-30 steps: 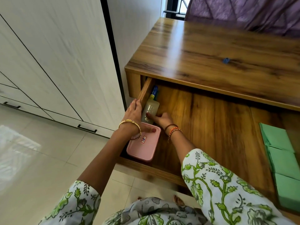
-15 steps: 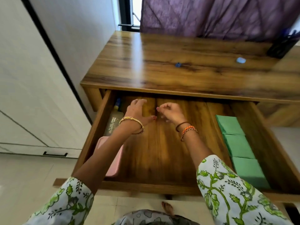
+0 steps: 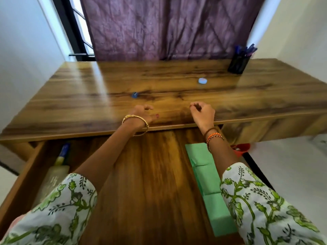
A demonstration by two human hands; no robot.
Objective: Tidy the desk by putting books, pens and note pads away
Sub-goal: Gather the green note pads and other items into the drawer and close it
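Wooden worktop (image 3: 177,89) before a purple curtain (image 3: 159,27), with an open drawer (image 3: 152,174) drawn out beneath its front edge.

Left hand (image 3: 141,114): held over the front strip of the worktop, fingers loosely bent forward, nothing gripped; contact with the wood cannot be told.

Right hand (image 3: 203,112): raised over the same strip, fingers curled inward; nothing is seen in them, though the frame is blurred.

Small blue piece (image 3: 134,94): lying on the worktop just beyond the left hand; kind not determinable.

Pale blue round item (image 3: 202,81): lying farther back, beyond the right hand, possibly an eraser or cap.

Pens (image 3: 246,49): already stood in a black mesh holder (image 3: 238,65) at the far right of the worktop.

Green note pads (image 3: 208,183): already laid in a row along the right side of the drawer.

Bottle with blue cap (image 3: 60,163): lying along the drawer's left wall.

Red container (image 3: 241,149): partly seen below the worktop, right of the drawer.

Step in hand, as judged: stowing largely done; the hands are placed to clear the last small pieces.

Next move, as judged: a fine fingertip pinch on each small item is called for, the nearer blue piece falling to the left hand.
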